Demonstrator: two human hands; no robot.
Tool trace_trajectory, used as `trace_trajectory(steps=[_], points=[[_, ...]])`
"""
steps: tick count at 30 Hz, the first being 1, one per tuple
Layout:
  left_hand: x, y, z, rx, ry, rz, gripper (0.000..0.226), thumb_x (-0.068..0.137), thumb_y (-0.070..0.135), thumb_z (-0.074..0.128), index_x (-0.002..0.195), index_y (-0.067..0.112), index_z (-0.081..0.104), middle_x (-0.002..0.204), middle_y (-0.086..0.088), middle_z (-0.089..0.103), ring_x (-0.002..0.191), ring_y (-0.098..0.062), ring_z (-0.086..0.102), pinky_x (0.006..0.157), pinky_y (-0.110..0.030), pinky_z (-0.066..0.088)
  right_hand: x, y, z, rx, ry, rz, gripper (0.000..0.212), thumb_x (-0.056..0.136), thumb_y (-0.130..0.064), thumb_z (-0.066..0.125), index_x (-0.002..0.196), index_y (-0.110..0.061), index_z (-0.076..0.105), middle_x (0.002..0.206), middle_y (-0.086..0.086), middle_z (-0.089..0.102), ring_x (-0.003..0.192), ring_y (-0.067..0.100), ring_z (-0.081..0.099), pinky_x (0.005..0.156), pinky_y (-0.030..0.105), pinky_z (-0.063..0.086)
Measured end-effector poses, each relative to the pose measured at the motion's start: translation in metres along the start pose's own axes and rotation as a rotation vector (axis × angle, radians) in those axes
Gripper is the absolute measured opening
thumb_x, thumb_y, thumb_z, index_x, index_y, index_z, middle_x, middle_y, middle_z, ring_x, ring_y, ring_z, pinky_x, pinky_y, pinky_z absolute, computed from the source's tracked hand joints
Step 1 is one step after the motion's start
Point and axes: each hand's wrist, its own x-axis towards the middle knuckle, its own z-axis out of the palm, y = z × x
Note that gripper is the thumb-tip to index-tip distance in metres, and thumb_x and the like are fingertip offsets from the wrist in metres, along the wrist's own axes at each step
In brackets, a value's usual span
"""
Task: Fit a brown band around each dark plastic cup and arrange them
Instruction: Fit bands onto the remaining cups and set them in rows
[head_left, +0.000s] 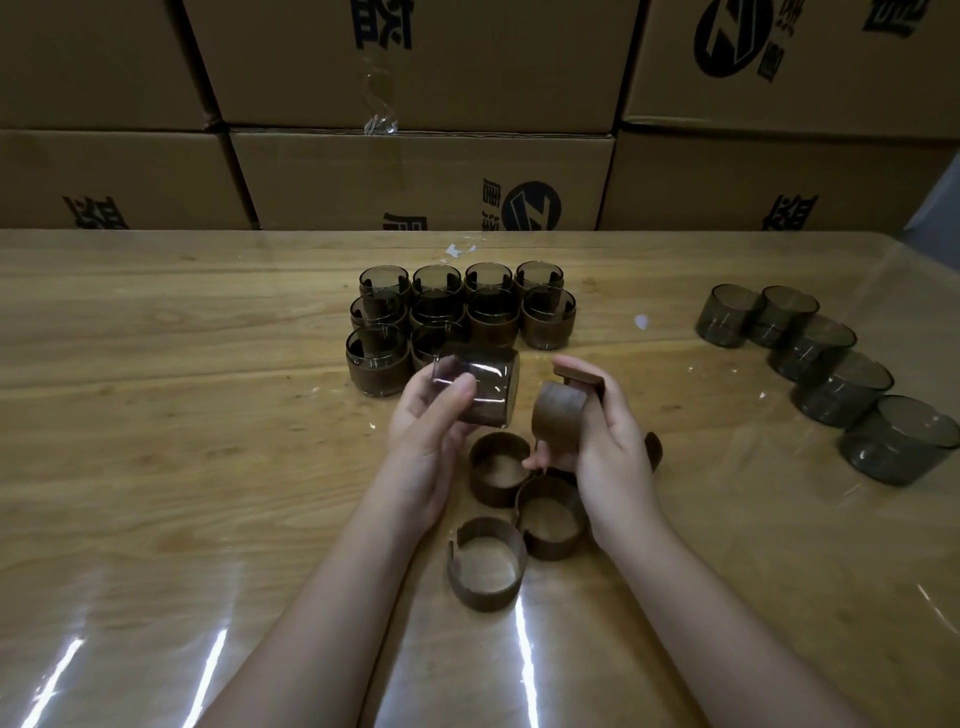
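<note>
Left hand (426, 431) grips a dark cup (488, 384) tipped on its side, just in front of the banded-cup grid (493, 317); right hand (613, 441) grasps a brown band (558, 415) beside it; grid: 10 cups; bare cups (813, 348): 5, well right of grid; loose bands (483, 596): 3 nearer than grid, a fourth half hidden.

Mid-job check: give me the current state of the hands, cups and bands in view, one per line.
Left hand: grips one cup.
Held cup: on its side, off the table.
Right hand: grips one band.
Held band: beside the held cup, not fitted.
Grouped cups: upright, banded, in rows.
Right-side cups: upright, bare.
Loose bands: on the table, empty.
</note>
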Motion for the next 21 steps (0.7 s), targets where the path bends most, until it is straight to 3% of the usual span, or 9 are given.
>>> trace_trajectory(steps=[3,7,10,13,16,18,21], points=[[-0.003,-0.004,0.002,0.04,0.0,-0.007,0.051,0.07,0.009,0.065,0.118,0.014,0.05,0.114,-0.016,0.062,0.098,-0.024,0.066,0.073,-0.031,0.057,0.001,0.002,0.0,-0.097,0.009,-0.036,0.024,0.092,-0.045,0.043,0.104,-0.05,0.062,0.085,-0.005,0.066,0.059,0.013,0.063,0.056,0.031,0.056],[-0.005,-0.006,0.003,0.165,-0.084,0.052,0.057,0.07,0.007,0.066,0.123,0.023,0.053,0.115,-0.007,0.064,0.103,-0.019,0.065,0.08,-0.028,0.055,0.0,0.003,0.0,-0.21,0.016,-0.107,0.025,0.095,-0.045,0.04,0.109,-0.053,0.059,0.094,-0.017,0.067,0.078,0.005,0.067,0.058,0.023,0.054],[-0.007,-0.006,0.005,0.31,-0.157,0.09,0.049,0.073,0.012,0.066,0.12,0.022,0.058,0.114,0.004,0.068,0.105,-0.012,0.065,0.082,-0.022,0.053,0.0,0.003,-0.003,-0.297,0.078,-0.16,0.027,0.098,-0.043,0.038,0.112,-0.056,0.057,0.114,-0.016,0.061,0.107,-0.002,0.058,0.082,0.02,0.052],[-0.008,-0.003,0.004,0.416,-0.21,0.108,0.048,0.077,0.013,0.064,0.123,0.026,0.056,0.114,0.012,0.068,0.107,-0.003,0.063,0.081,-0.017,0.051,0.001,0.001,-0.006,-0.351,0.071,-0.154,0.029,0.1,-0.044,0.034,0.116,-0.062,0.051,0.124,-0.017,0.058,0.116,-0.008,0.051,0.092,0.013,0.044],[-0.01,-0.001,0.006,0.501,-0.238,0.123,0.051,0.076,0.03,0.064,0.126,0.031,0.052,0.125,0.007,0.06,0.113,-0.002,0.059,0.088,-0.019,0.05,-0.002,0.001,-0.005,-0.418,0.058,-0.168,0.031,0.096,-0.042,0.033,0.116,-0.06,0.049,0.113,-0.015,0.065,0.099,-0.005,0.058,0.083,0.012,0.047],[-0.014,0.0,0.009,0.599,-0.217,0.155,0.058,0.068,0.049,0.063,0.122,0.035,0.051,0.128,0.0,0.057,0.116,-0.007,0.058,0.095,-0.024,0.048,-0.005,0.003,-0.003,-0.472,0.077,-0.201,0.033,0.096,-0.039,0.033,0.121,-0.053,0.049,0.102,-0.006,0.065,0.08,-0.007,0.05,0.074,0.011,0.042],[-0.016,0.0,0.011,0.737,-0.191,0.205,0.061,0.059,0.056,0.063,0.116,0.042,0.049,0.13,-0.004,0.053,0.11,0.002,0.057,0.085,-0.015,0.049,-0.009,0.003,-0.002,-0.519,0.109,-0.262,0.037,0.098,-0.03,0.035,0.13,-0.037,0.053,0.105,-0.002,0.067,0.084,0.001,0.056,0.076,0.018,0.047]])
